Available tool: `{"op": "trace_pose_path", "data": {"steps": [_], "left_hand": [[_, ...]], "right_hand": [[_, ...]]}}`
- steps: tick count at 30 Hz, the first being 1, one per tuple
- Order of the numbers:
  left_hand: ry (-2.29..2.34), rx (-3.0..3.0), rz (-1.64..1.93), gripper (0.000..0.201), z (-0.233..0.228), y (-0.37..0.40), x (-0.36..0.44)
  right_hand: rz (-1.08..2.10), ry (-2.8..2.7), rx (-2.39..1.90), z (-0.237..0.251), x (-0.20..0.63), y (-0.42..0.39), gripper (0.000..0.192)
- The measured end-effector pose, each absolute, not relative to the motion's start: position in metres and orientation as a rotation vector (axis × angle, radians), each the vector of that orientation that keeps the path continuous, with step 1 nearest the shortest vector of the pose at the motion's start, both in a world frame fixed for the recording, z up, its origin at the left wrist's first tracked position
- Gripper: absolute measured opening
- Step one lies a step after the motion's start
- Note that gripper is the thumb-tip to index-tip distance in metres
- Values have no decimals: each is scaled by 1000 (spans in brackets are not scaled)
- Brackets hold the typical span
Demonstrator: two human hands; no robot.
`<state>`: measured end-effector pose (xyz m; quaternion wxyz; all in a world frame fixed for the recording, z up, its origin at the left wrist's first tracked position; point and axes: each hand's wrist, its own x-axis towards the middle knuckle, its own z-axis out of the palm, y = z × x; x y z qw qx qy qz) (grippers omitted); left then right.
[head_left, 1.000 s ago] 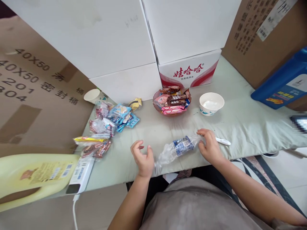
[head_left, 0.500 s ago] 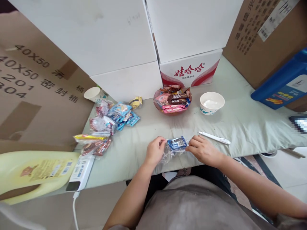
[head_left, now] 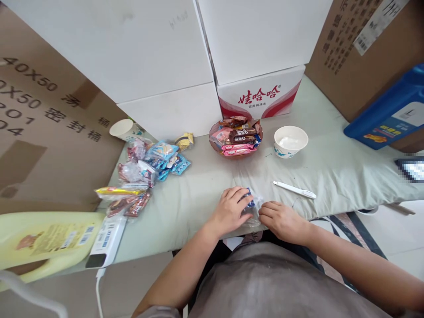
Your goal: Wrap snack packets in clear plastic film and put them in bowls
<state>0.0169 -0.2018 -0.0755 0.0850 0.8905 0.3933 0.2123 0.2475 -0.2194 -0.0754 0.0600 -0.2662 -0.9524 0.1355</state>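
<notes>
A small blue packet (head_left: 251,202), partly covered, lies inside a clear plastic bag (head_left: 253,216) near the table's front edge. My left hand (head_left: 232,210) rests over the packet from the left, fingers stretched across it and thumb apart. At the bag's right edge, my right hand (head_left: 281,221) has its fingers closed on the plastic; the fingertips are partly hidden. Behind my right hand lies a slim white pen-like tool (head_left: 294,190). Farther back stands a reddish clear bowl (head_left: 215,149) heaped with wrapped snacks, and to its right a white paper bowl (head_left: 288,153) with something white inside.
Several bagged snacks (head_left: 162,152) are piled at the left, by a tipped paper cup (head_left: 122,129). A power strip (head_left: 107,240) and a yellow jug (head_left: 53,238) lie front left. White boxes (head_left: 261,95) line the back. A blue jug (head_left: 387,112) leans at right.
My left hand has moved right, from the bag's left edge to over the blue packet, its fingers unfolding. My right hand has dropped slightly toward me, still at the bag's right edge.
</notes>
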Motion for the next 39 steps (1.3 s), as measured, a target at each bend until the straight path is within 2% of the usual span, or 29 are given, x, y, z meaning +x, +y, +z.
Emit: {"op": "trace_pose_path", "data": {"steps": [2,6,8,11,13,16,18,21,25,27,31,33,39], "left_hand": [[1203,2542,602,31,-81,-199,18],[1341,2072,824,21,-95,-185,9],[1494,1789,890,23,-98,-174,-1],[1717,1565,859,29,-94,-159,-17],[1870,1686,864,30,-86,-155,-25],[2042,2053,1016,21,-72,-160,-25],[1913,2252,1020,15,-66,-169,-16],[1611,2398,738,13,-67,-184,8],[1664,2428,371,48,-81,-198,35],[1716,2414,320,56,-87,-204,38],[1676,2381,404,50,-92,-215,22],[1684,2326,518,46,-92,-219,5],[1946,2046,791,33,-90,-208,-40]], "right_hand": [[463,-2971,-894,-78,247,-220,22],[516,-3030,-1067,-79,249,-222,21],[533,-2974,-1166,-78,249,-224,17],[568,-2851,-1346,-79,247,-225,24],[573,-2781,-1468,-82,246,-225,33],[499,-2671,-1583,-85,244,-224,49],[374,-2554,-1554,-81,242,-221,44],[221,-2396,-1341,-69,233,-213,33],[363,-2386,-1035,-75,215,-193,37],[389,-2454,-1031,-92,210,-184,45],[209,-2606,-1216,-126,213,-178,80],[156,-2633,-1288,-133,216,-180,90],[139,-2652,-1321,-131,217,-185,88]]}}
